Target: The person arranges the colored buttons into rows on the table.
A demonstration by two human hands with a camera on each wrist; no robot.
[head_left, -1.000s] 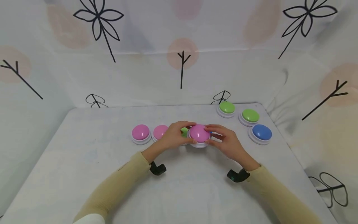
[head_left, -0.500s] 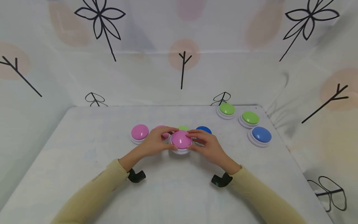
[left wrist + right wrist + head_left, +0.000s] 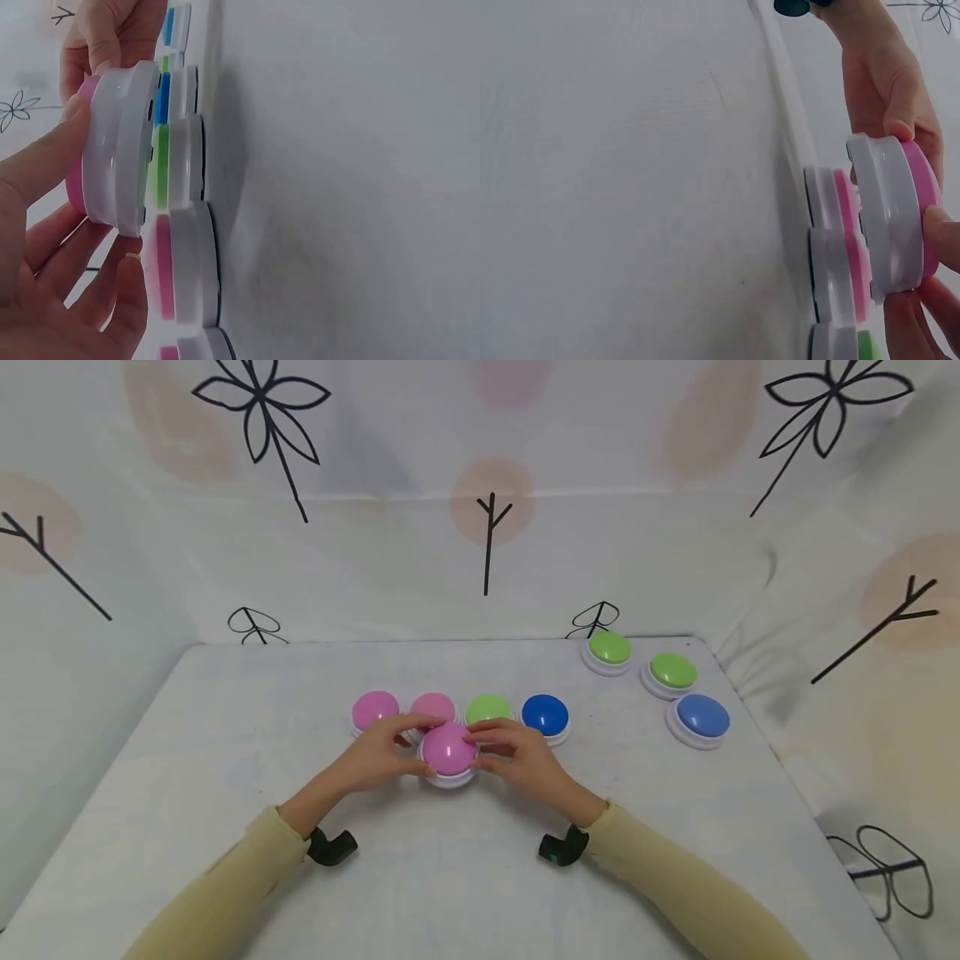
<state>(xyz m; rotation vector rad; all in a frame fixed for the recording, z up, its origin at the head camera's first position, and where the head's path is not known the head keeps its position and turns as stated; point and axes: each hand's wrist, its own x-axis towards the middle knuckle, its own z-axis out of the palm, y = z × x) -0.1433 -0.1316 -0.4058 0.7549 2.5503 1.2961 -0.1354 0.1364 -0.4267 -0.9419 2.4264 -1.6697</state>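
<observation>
Both hands hold a pink push button (image 3: 448, 750) with a white round base between them. My left hand (image 3: 375, 756) grips its left side with thumb and fingers, and my right hand (image 3: 525, 764) pinches the opposite side. The wrist views show the base (image 3: 116, 150) raised off the table. Just behind it stands a row: a pink button (image 3: 375, 706) at the left end, a second pink button (image 3: 432, 704), a green button (image 3: 488, 706) and a blue button (image 3: 545, 715). The held button and fingers partly cover the second pink button and the green one.
Toward the back right corner of the white table (image 3: 225, 718) sit two green buttons (image 3: 610, 647) and a lighter blue button (image 3: 702, 716). A white cloth wall (image 3: 390, 568) with printed plants rises behind the table and along its sides.
Both hands have carried the pink button left and toward the person, from in front of the green and blue buttons. The row's green and blue buttons have come into fuller view.
</observation>
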